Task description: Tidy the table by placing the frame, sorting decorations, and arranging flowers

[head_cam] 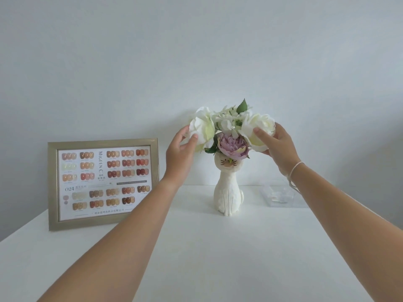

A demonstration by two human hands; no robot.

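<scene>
At the left of the picture your frame stands upright on the white table, leaning back slightly near the table's left edge, with its gold border facing you and a chart of nail colours behind the glass. Your left forearm crosses in front of its lower right corner. Between the frame and the vase lies a strip of bare tabletop, and the whole near half of the table is open surface in the lower part of the picture. Your left hand is up at centre, loosely open, with its fingers curved against the left white rose, touching the petals rather than clamping them. The cat-shaped white vase stands upright at centre, near the back edge where the table meets the wall, and holds the flowers: white blooms above, a lilac one low in front. Your right hand cups the right white rose from the side and beneath, with its thumb on the front of the petals. A cord bracelet circles that wrist. Behind your right forearm, at right, a clear plastic box lies flat near the back edge, well apart from the vase.
</scene>
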